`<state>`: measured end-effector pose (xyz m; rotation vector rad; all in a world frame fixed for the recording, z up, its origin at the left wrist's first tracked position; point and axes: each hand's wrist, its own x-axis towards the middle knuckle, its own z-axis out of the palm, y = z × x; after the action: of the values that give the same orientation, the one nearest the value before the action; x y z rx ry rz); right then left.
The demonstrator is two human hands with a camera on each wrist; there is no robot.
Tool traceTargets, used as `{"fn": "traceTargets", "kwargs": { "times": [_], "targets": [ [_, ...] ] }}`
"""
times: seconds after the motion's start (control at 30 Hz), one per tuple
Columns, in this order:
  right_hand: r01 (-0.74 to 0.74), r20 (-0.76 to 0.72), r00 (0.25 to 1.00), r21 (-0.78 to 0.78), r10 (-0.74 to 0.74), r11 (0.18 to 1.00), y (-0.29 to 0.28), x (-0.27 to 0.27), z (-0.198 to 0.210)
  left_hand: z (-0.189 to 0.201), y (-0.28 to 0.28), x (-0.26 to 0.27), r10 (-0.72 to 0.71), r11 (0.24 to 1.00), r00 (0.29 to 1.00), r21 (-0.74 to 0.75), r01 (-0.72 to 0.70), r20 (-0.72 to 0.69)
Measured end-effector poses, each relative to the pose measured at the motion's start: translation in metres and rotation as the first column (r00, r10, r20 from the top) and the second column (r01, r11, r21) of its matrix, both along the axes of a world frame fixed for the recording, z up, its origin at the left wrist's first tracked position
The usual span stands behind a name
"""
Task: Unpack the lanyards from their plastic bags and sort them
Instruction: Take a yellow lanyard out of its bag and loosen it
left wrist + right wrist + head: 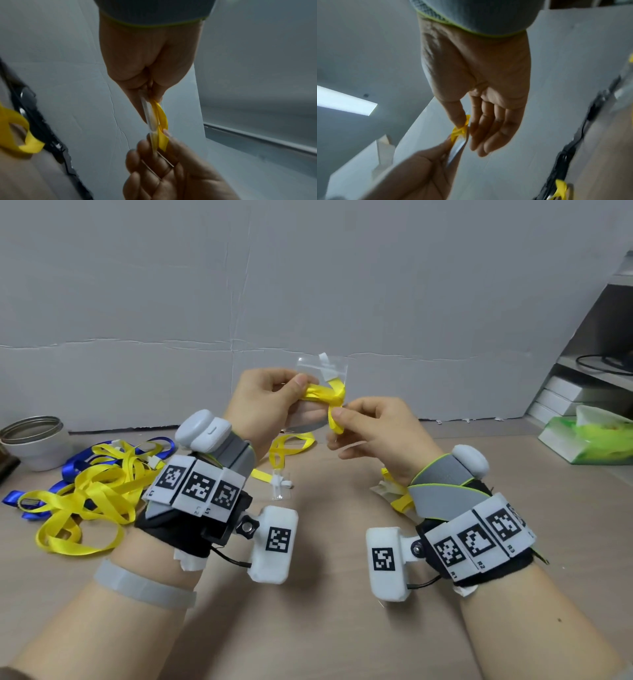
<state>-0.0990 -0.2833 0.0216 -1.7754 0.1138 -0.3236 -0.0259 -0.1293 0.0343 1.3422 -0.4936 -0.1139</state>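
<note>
On the bench (325,542), a pile of unpacked lanyards (85,494) lies at 9 o'clock from my hands. My left hand (270,402) pinches the plastic bag (320,368) and the folded yellow lanyard (325,395) inside it. My right hand (373,433), at 4 o'clock from the bag, pinches the lanyard's protruding loop. Risk, as I judge it: a fast pull snags the clip in the bag mouth, tearing the film.

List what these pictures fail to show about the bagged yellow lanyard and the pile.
- Yellow lanyard: its clip, head view, hidden by the hands.
- Plastic bag: its opening, blurred in both wrist views.
- Lanyard pile: exact count, head view, strands tangled.
- Steel cup: contents, cut by the left edge.
</note>
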Motion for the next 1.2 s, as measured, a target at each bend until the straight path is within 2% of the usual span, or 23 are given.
{"fn": "traceTargets", "kwargs": {
  "times": [0.1, 0.23, 0.33, 0.4, 0.43, 0.47, 0.5, 0.53, 0.57, 0.6, 0.63, 0.67, 0.83, 1.0, 1.03, 1.13, 1.17, 1.2],
  "targets": [
    [0.001, 0.074, 0.997, 0.059, -0.005, 0.998, 0.003, 0.000, 0.001, 0.000, 0.000, -0.002, -0.032, 0.999, 0.999, -0.021, 0.032, -0.015],
    [0.084, 0.057, 0.995, 0.037, -0.086, 0.996, -0.003, -0.002, -0.002, -0.003, 0.003, -0.001, -0.095, 0.993, 0.994, 0.072, 0.099, -0.056],
    [0.174, 0.005, 0.985, -0.095, -0.174, 0.980, -0.019, -0.005, -0.005, -0.009, 0.009, 0.015, -0.012, 0.973, 0.997, 0.227, 0.030, -0.081],
    [0.225, -0.040, 0.971, -0.175, -0.236, 0.958, -0.032, -0.008, -0.009, -0.018, 0.012, 0.025, 0.061, 0.898, 0.998, 0.437, -0.050, -0.009],
    [0.237, -0.072, 0.964, -0.203, -0.256, 0.950, -0.038, -0.008, -0.011, -0.025, 0.013, 0.031, 0.071, 0.823, 0.997, 0.563, -0.079, 0.037],
    [0.242, -0.108, 0.956, -0.231, -0.272, 0.942, -0.044, -0.010, -0.014, -0.030, 0.013, 0.036, 0.053, 0.707, 0.995, 0.700, -0.098, 0.086],
    [0.240, -0.143, 0.948, -0.261, -0.284, 0.935, -0.050, -0.013, -0.016, -0.034, 0.012, 0.039, 0.010, 0.550, 0.992, 0.828, -0.113, 0.128],
    [0.237, -0.179, 0.938, -0.289, -0.296, 0.927, -0.056, -0.016, -0.019, -0.040, 0.011, 0.042, -0.051, 0.359, 0.985, 0.924, -0.136, 0.165],
    [0.240, -0.213, 0.925, -0.312, -0.314, 0.919, -0.062, -0.018, -0.021, -0.042, 0.010, 0.041, -0.117, 0.170, 0.974, 0.970, -0.172, 0.193],
    [0.245, -0.243, 0.911, -0.331, -0.333, 0.911, -0.068, -0.020, -0.023, -0.047, 0.011, 0.043, -0.165, 0.030, 0.965, 0.979, -0.202, 0.204],
    [0.252, -0.265, 0.897, -0.349, -0.353, 0.902, -0.073, -0.021, -0.025, -0.050, 0.012, 0.045, -0.197, -0.054, 0.959, 0.974, -0.218, 0.204],
    [0.266, -0.276, 0.884, -0.368, -0.378, 0.891, -0.078, -0.023, -0.027, -0.055, 0.013, 0.048, -0.212, -0.082, 0.955, 0.970, -0.229, 0.207],
    [0.323, -0.263, 0.826, -0.504, -0.498, 0.801, -0.096, -0.029, -0.033, -0.057, 0.010, 0.039, -0.265, -0.118, 0.948, 0.970, -0.212, 0.175],
    [0.272, -0.251, 0.758, -0.717, -0.602, 0.641, -0.099, -0.035, -0.030, -0.050, 0.009, 0.034, -0.282, -0.012, 0.912, 0.949, -0.315, 0.299],
    [0.252, -0.225, 0.752, -0.770, -0.620, 0.586, -0.097, -0.035, -0.028, -0.047, 0.009, 0.033, -0.290, 0.022, 0.908, 0.950, -0.310, 0.303],
    [0.278, -0.034, 0.761, -0.885, -0.648, 0.372, -0.086, -0.032, -0.020, -0.037, 0.003, 0.027, -0.351, 0.219, 0.879, 0.941, -0.257, 0.322],
    [0.314, 0.036, 0.787, -0.883, -0.616, 0.350, -0.080, -0.031, -0.015, -0.032, 0.001, 0.024, -0.367, 0.296, 0.873, 0.930, -0.217, 0.320],
    [0.347, 0.087, 0.822, -0.860, -0.562, 0.375, -0.072, -0.029, -0.011, -0.029, -0.001, 0.022, -0.384, 0.373, 0.872, 0.915, -0.153, 0.303]
  ]
}}
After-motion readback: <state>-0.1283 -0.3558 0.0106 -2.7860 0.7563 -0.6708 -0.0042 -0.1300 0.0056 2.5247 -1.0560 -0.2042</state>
